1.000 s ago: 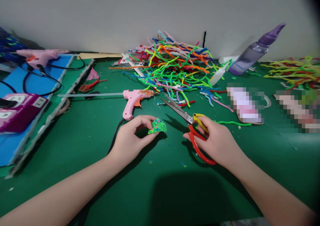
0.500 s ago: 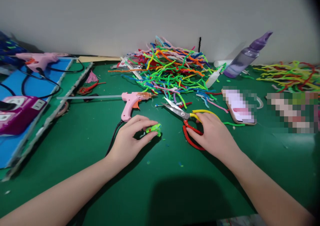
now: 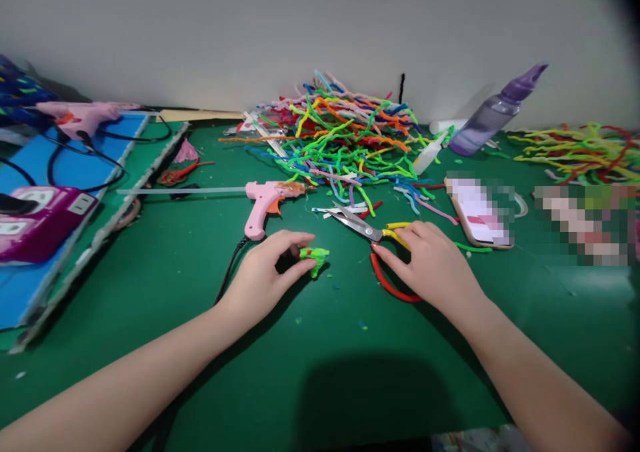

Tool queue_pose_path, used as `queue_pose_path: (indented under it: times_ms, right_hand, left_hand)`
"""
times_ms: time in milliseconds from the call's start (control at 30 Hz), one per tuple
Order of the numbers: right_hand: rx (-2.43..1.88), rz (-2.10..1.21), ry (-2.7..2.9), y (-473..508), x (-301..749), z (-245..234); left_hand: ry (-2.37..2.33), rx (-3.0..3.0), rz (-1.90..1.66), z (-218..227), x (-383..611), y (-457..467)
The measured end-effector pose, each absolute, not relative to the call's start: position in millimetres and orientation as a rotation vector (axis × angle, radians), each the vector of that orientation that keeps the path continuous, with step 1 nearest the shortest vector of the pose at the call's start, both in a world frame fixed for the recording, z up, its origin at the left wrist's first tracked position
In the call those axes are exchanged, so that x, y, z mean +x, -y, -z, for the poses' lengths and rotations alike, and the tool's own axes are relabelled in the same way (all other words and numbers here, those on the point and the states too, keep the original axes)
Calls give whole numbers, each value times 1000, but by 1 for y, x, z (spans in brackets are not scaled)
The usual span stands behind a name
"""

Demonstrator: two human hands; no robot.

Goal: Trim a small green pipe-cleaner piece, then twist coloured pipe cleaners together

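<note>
My left hand (image 3: 265,262) has a small fuzzy bright-green piece (image 3: 317,259) with a red spot at its fingertips, in a loose pinch between thumb and fingers. It looks like bits of pipe cleaner; its far side is hidden. My right hand (image 3: 433,259) is closed around the scissors (image 3: 369,231), which have one yellow and one red handle. Their blades point up and left, slightly parted, near some white strips (image 3: 345,209). Just beyond my left hand lies a pink hot glue gun (image 3: 265,205) with a long glue stick in its back.
Many coloured pipe cleaners (image 3: 345,139) are heaped against the wall. To their right stand a small white glue bottle (image 3: 428,157) and a purple bottle (image 3: 487,122). A phone (image 3: 477,212) lies near my right hand. A magenta power strip (image 3: 50,222) and another glue gun (image 3: 77,119) are at left.
The scissor blades have come closer together. My left fingers have loosened a little, and more of the green piece shows past their tips. The view has shifted slightly.
</note>
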State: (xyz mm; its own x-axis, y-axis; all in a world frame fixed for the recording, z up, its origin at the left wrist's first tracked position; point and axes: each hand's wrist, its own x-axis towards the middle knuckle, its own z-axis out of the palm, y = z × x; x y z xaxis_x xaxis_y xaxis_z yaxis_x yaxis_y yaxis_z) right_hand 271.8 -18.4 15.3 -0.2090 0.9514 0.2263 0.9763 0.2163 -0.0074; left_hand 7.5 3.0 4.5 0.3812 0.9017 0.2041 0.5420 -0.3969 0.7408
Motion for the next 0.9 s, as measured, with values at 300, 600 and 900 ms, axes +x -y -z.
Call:
queue_pose_path:
  times_ms: [300,600,900]
  right_hand:
    - [-1417,-84,2143,24,260,-26]
    - [-1157,-371,2330,30,224,-19]
    - [-1108,-370,2265,17,210,-25]
  left_hand:
    - [-1096,2011,-965,-6,7,-1]
    - [-1151,1945,-902,-7,7,-1]
    - [-1178,1852,-968,-7,6,-2]
